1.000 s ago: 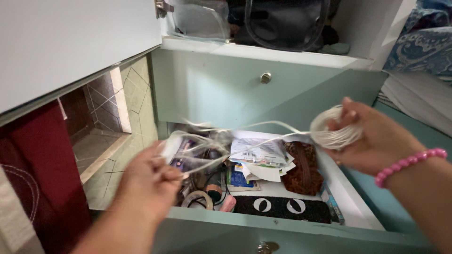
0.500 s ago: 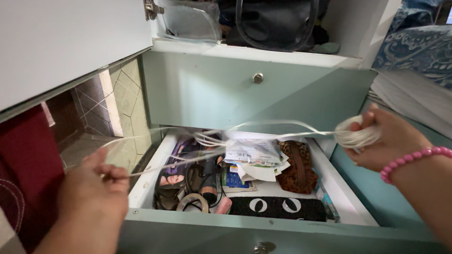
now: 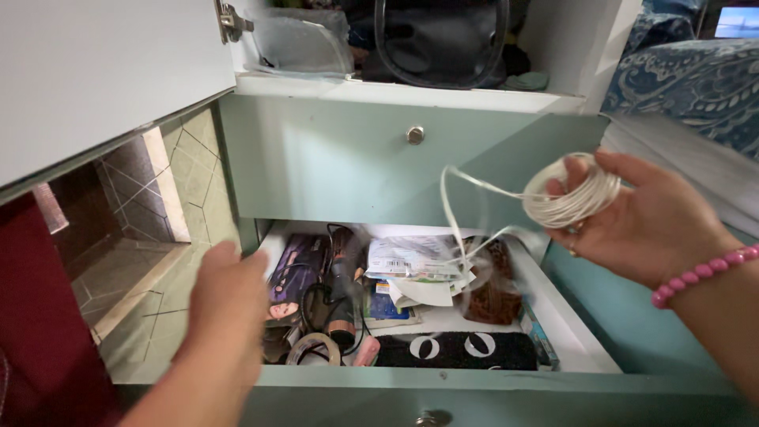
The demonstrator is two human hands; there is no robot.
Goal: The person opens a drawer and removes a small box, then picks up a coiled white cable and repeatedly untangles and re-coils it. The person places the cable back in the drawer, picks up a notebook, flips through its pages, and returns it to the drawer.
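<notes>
My right hand (image 3: 640, 225) is raised above the right side of an open mint-green drawer (image 3: 443, 381). It grips a coil of thin white cord (image 3: 573, 198) wound around its fingers. A loose tail of the cord (image 3: 452, 213) loops leftward and hangs down over the drawer's contents. A pink bead bracelet (image 3: 700, 275) is on that wrist. My left hand (image 3: 228, 304) is blurred at the drawer's left front corner, fingers extended, with nothing in it and no cord touching it.
The drawer holds papers (image 3: 411, 265), a leopard-print pouch (image 3: 494, 289), a black cloth with white eye shapes (image 3: 451, 349), a tape roll (image 3: 312, 348) and a dark hair tool (image 3: 341, 277). Above are a closed drawer with a knob (image 3: 415, 135), a white cabinet door (image 3: 103, 71) and a black bag (image 3: 443, 39).
My left hand has let go of the cord and moved in toward the drawer. The stretched cord has gone slack into a hanging loop, and my right hand has lifted the coil.
</notes>
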